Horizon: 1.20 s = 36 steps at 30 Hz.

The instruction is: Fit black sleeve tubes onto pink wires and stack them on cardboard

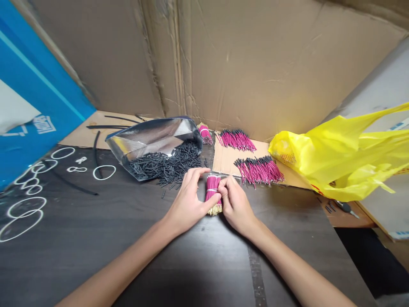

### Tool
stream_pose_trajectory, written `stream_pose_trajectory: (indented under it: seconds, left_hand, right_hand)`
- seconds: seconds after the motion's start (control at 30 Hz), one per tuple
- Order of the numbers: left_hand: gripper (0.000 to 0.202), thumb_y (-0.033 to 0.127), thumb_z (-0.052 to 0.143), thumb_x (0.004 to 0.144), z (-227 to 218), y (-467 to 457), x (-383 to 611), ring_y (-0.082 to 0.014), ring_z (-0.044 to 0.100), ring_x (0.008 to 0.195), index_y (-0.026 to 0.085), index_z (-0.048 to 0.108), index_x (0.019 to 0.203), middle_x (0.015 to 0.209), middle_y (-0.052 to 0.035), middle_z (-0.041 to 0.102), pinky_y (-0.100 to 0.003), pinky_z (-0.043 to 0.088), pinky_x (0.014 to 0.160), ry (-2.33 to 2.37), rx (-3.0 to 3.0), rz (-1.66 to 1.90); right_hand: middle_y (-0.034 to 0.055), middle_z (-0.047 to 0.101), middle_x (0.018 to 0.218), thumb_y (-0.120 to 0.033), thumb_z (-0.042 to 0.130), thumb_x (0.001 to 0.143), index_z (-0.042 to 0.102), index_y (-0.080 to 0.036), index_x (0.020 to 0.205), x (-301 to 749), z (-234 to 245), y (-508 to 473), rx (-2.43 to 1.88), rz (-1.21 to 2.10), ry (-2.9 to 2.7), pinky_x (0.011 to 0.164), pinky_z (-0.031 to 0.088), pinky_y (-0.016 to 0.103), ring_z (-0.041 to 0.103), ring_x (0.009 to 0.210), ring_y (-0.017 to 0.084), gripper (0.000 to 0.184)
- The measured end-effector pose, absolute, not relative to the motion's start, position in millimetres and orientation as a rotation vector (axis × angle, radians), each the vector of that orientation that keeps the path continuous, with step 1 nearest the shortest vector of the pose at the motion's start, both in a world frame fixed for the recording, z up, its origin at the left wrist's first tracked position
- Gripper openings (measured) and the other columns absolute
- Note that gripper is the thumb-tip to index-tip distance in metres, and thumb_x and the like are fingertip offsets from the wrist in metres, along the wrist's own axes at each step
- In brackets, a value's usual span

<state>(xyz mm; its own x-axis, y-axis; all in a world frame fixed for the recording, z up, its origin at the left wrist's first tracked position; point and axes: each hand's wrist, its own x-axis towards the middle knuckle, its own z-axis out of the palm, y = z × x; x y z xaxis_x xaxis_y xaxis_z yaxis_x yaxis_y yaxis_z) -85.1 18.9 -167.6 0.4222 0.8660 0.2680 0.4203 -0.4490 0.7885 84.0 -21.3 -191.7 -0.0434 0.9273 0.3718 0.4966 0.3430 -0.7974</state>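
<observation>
A small bundle of pink wires with gold tips [213, 192], tied by a white band, lies on the dark table [128, 256] between both hands. My left hand [188, 201] curls round its left side, thumb on the lower part. My right hand [235, 204] pinches its right side with fingers pressed together. Just behind, a silver foil bag [150, 138] spills several short black tube pieces [166, 166].
Two fans of pink wires with black sleeves [260, 169] [236, 139] and another tied bundle [204, 133] lie on cardboard. A yellow plastic bag [345, 157] sits right. White rubber bands [104, 172] and black tubing lie left. A cardboard wall stands behind, a blue box at left.
</observation>
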Motion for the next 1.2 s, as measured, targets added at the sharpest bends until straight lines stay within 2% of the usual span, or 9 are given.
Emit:
stream_pose_trajectory:
  seconds: [0.2, 0.27, 0.37, 0.5, 0.63, 0.77, 0.9, 1.0, 1.2]
  left_hand:
    - [0.069, 0.036, 0.073, 0.085, -163, 13, -80, -0.0265, 0.058, 0.117, 0.021, 0.041, 0.145, 0.135, -0.0119, 0.058, -0.040, 0.048, 0.097, 1.017, 1.814, 0.820]
    - [0.066, 0.036, 0.070, 0.088, -161, 12, -78, -0.0268, 0.062, 0.114, 0.021, 0.042, 0.146, 0.130, -0.0115, 0.065, -0.042, 0.048, 0.100, 0.940, 1.732, 0.767]
    - [0.051, 0.036, 0.065, 0.094, -161, 11, -77, -0.0252, 0.065, 0.112, 0.020, 0.050, 0.140, 0.126, -0.0102, 0.069, -0.041, 0.049, 0.103, 0.790, 1.619, 0.710]
    - [0.042, 0.037, 0.064, 0.097, -166, 13, -76, -0.0234, 0.066, 0.113, 0.018, 0.055, 0.134, 0.137, -0.0103, 0.064, -0.037, 0.052, 0.102, 0.707, 1.460, 0.736]
    - [0.048, 0.038, 0.060, 0.100, -169, 18, -80, -0.0239, 0.060, 0.126, 0.020, 0.049, 0.144, 0.147, -0.0092, 0.057, -0.038, 0.046, 0.112, 0.635, 1.429, 0.706]
    - [0.056, 0.041, 0.052, 0.103, -161, 22, -88, -0.0258, 0.036, 0.150, 0.024, 0.039, 0.155, 0.162, -0.0050, 0.041, -0.039, 0.027, 0.126, 0.665, 1.537, 0.652]
    - [0.073, 0.045, 0.055, 0.101, -156, 22, -92, -0.0273, 0.019, 0.157, 0.025, 0.022, 0.163, 0.169, -0.0039, 0.025, -0.040, 0.017, 0.130, 0.695, 1.588, 0.558]
    - [0.075, 0.044, 0.055, 0.101, -157, 21, -89, -0.0269, 0.019, 0.157, 0.024, 0.019, 0.164, 0.170, -0.0054, 0.023, -0.040, 0.016, 0.130, 0.689, 1.597, 0.569]
    - [0.073, 0.040, 0.056, 0.099, -162, 15, -82, -0.0282, 0.030, 0.153, 0.021, 0.023, 0.161, 0.165, -0.0094, 0.034, -0.043, 0.022, 0.129, 0.720, 1.583, 0.664]
  right_hand:
    - [0.0015, 0.051, 0.089, -0.024, 0.038, 0.107, 0.048, -0.022, 0.091, 84, -189, -27, -1.256, 0.427, -1.567, 0.075, 0.041, 0.029, 0.051, 0.080, 0.016, 0.019]
    - [0.0006, 0.051, 0.086, -0.023, 0.038, 0.107, 0.047, -0.022, 0.091, 84, -188, -28, -1.240, 0.390, -1.539, 0.073, 0.041, 0.028, 0.051, 0.078, 0.016, 0.018]
    - [0.0004, 0.051, 0.085, -0.021, 0.039, 0.106, 0.048, -0.022, 0.092, 84, -187, -29, -1.223, 0.354, -1.533, 0.073, 0.042, 0.028, 0.052, 0.078, 0.016, 0.017]
    - [0.0021, 0.054, 0.088, -0.019, 0.042, 0.105, 0.051, -0.022, 0.093, 83, -188, -29, -1.225, 0.329, -1.620, 0.075, 0.044, 0.029, 0.054, 0.081, 0.016, 0.015]
    - [0.0030, 0.056, 0.089, -0.018, 0.042, 0.105, 0.052, -0.021, 0.095, 81, -189, -30, -1.267, 0.278, -1.694, 0.074, 0.046, 0.030, 0.056, 0.081, 0.017, 0.014]
    - [0.0052, 0.062, 0.096, -0.019, 0.047, 0.105, 0.056, -0.020, 0.104, 77, -187, -35, -1.313, 0.172, -1.713, 0.077, 0.050, 0.031, 0.061, 0.088, 0.018, 0.009]
    - [0.0081, 0.066, 0.108, -0.020, 0.053, 0.104, 0.060, -0.019, 0.115, 76, -182, -40, -1.349, 0.079, -1.720, 0.079, 0.054, 0.030, 0.066, 0.097, 0.018, 0.013]
    - [0.0074, 0.068, 0.107, -0.022, 0.056, 0.103, 0.063, -0.020, 0.116, 78, -179, -41, -1.360, 0.016, -1.755, 0.073, 0.055, 0.029, 0.069, 0.091, 0.018, 0.015]
    - [0.0068, 0.070, 0.091, -0.020, 0.054, 0.103, 0.064, -0.022, 0.101, 80, -175, -39, -1.378, -0.030, -1.805, 0.070, 0.052, 0.032, 0.067, 0.082, 0.020, 0.010]
